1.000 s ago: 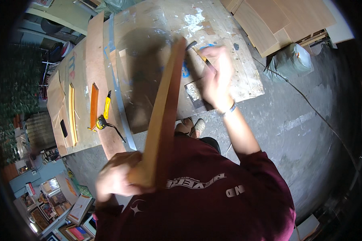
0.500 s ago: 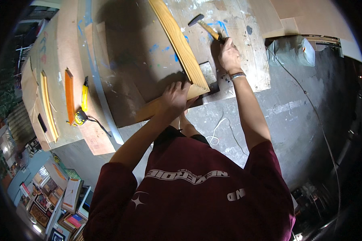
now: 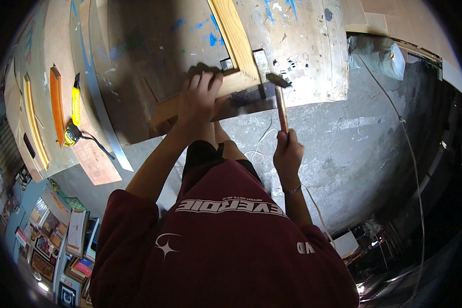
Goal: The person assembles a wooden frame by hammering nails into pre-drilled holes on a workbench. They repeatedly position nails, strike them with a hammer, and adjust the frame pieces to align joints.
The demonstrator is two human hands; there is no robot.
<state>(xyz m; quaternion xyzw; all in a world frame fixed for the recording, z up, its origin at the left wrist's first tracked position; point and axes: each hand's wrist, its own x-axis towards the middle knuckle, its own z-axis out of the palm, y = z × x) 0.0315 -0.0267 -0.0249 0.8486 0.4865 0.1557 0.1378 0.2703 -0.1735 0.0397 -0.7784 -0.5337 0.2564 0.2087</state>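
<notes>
A wooden frame [image 3: 241, 46] of pale, grained moulding lies at the near edge of the worktable, its corner pointing toward the right. My left hand [image 3: 200, 97] is closed over the near rail, fingers across its top; the thumb is hidden. My right hand [image 3: 288, 152] grips the lower handle of a hammer [image 3: 282, 108], held upright in the picture beyond the table's edge. The dark hammer head is just right of the frame corner; whether it touches anything I cannot tell. Dark flat pieces [image 3: 254, 95] lie beside that corner.
On the paint-marked worktable [image 3: 313, 61], a yellow utility knife [image 3: 76, 105], tape measure [image 3: 72, 133], orange-brown wood strip [image 3: 57, 102], and long metal straightedge [image 3: 105, 118] lie leftward. A plastic-wrapped bundle [image 3: 380, 59] and a cord [image 3: 395, 113] are at right. Picture frames [image 3: 79, 233] stand lower left.
My right hand has brought the hammer down and toward me, from over the table to beside the frame corner. My left hand still holds the near rail; the whole view has shifted.
</notes>
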